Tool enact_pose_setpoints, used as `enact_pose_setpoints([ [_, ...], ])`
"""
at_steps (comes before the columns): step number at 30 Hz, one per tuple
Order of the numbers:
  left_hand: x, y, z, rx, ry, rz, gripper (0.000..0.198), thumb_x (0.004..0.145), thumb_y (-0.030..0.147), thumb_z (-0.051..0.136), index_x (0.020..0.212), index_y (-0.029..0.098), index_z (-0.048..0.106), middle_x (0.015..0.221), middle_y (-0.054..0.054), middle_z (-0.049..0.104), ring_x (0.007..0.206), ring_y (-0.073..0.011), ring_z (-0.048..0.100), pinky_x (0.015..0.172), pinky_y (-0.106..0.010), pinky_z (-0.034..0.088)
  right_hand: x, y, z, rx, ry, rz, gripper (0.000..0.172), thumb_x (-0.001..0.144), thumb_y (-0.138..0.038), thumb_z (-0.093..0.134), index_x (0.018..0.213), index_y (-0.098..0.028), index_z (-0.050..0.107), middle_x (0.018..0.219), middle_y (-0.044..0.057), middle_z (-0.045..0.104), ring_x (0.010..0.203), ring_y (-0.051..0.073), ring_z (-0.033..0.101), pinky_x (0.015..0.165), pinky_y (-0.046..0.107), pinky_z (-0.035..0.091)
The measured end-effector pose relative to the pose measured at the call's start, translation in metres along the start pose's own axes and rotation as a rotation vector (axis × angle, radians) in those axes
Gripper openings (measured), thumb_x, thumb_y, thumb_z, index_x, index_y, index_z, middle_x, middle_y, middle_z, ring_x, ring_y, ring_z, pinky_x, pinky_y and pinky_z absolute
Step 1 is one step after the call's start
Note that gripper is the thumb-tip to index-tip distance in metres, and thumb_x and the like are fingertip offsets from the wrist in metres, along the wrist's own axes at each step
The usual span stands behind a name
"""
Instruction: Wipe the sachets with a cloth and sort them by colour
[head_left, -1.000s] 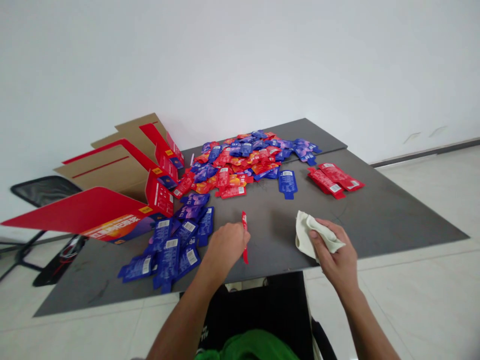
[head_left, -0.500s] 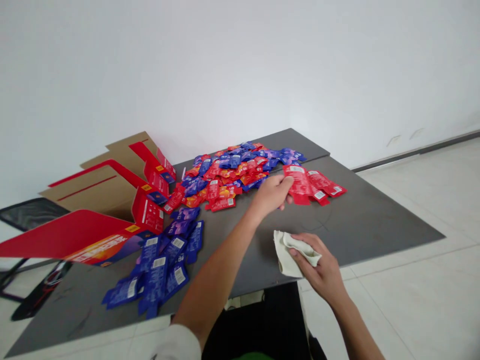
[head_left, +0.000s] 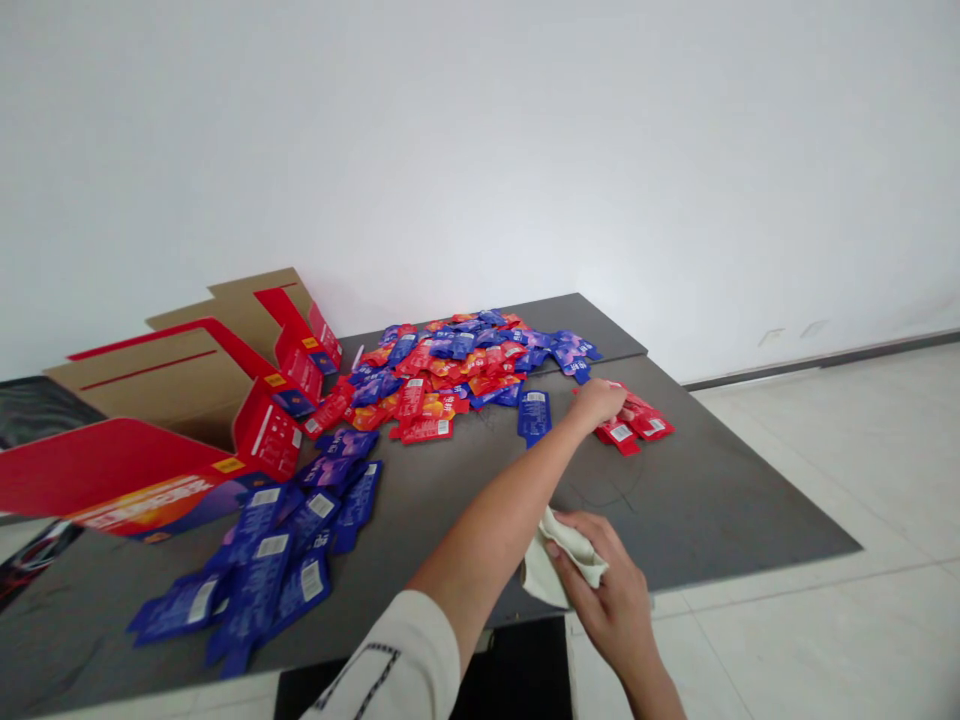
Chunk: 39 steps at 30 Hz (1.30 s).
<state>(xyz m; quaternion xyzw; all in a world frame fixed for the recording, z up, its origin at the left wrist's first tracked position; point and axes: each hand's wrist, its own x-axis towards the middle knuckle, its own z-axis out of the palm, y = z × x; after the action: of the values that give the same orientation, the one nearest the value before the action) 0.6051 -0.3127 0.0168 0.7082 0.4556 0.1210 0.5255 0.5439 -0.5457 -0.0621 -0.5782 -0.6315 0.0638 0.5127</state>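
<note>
My left hand (head_left: 602, 402) reaches across to the small pile of red packets (head_left: 651, 427) right of the table's middle. Its fingers are closed at the edge of a red packet there, partly hidden by the hand. Nearer the front edge, my right hand (head_left: 611, 590) grips a folded whitish cloth (head_left: 545, 575). My left forearm passes in front of part of the cloth. A single blue packet (head_left: 534, 416) lies just left of my left hand. Behind it spreads a large mixed heap of red and blue packets (head_left: 450, 365).
Open red cardboard boxes (head_left: 180, 495) with brown insides stand at the left of the grey table (head_left: 720, 500). Several blue packets (head_left: 259, 575) lie overlapped in front of them. A white wall rises behind the table, and pale floor tiles show at the right.
My left hand has moved forward and slightly right with the red packet, down to the red pile. The blue packet beside it now shows. The whole view has shifted slightly.
</note>
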Motion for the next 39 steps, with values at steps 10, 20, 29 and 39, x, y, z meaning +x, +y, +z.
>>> enact_pose_setpoints([
  [10, -0.005, -0.017, -0.009, 0.229, -0.066, -0.051, 0.036, 0.101, 0.041, 0.066, 0.127, 0.016, 0.065, 0.125, -0.009, 0.068, 0.105, -0.0228, 0.069, 0.090, -0.043, 0.061, -0.001, 0.001, 0.001, -0.017, -0.014, -0.009, 0.027, 0.100, -0.034, 0.063, 0.126, -0.030, 0.063, 0.120, 0.005, 0.069, 0.108, 0.019, 0.071, 0.088, 0.028, 0.058],
  [20, -0.018, -0.015, -0.018, 0.447, -0.016, 0.066, 0.043, 0.100, 0.036, 0.055, 0.064, 0.017, 0.071, 0.060, -0.003, 0.068, 0.064, -0.0157, 0.068, 0.072, -0.026, 0.055, -0.001, 0.004, 0.002, -0.025, -0.005, -0.018, 0.026, 0.100, -0.034, 0.063, 0.126, -0.029, 0.064, 0.118, 0.005, 0.070, 0.107, 0.018, 0.071, 0.088, 0.027, 0.058],
  [29, -0.069, -0.052, -0.099, 0.654, 0.346, 0.225, 0.041, 0.106, 0.045, 0.043, 0.100, 0.019, 0.074, 0.109, -0.012, 0.077, 0.112, -0.0251, 0.070, 0.096, -0.032, 0.051, 0.000, 0.003, 0.000, -0.052, 0.013, -0.030, 0.026, 0.099, -0.036, 0.063, 0.123, -0.027, 0.065, 0.117, 0.008, 0.070, 0.106, 0.022, 0.071, 0.087, 0.032, 0.059],
  [39, -0.101, -0.116, -0.160, 0.888, 0.527, 0.155, 0.031, 0.103, 0.036, 0.055, 0.127, 0.017, 0.060, 0.133, -0.015, 0.059, 0.128, -0.0275, 0.056, 0.110, -0.039, 0.043, 0.000, 0.004, 0.001, -0.070, 0.020, -0.010, 0.026, 0.099, -0.040, 0.063, 0.122, -0.028, 0.066, 0.117, 0.007, 0.070, 0.103, 0.020, 0.072, 0.082, 0.028, 0.060],
])
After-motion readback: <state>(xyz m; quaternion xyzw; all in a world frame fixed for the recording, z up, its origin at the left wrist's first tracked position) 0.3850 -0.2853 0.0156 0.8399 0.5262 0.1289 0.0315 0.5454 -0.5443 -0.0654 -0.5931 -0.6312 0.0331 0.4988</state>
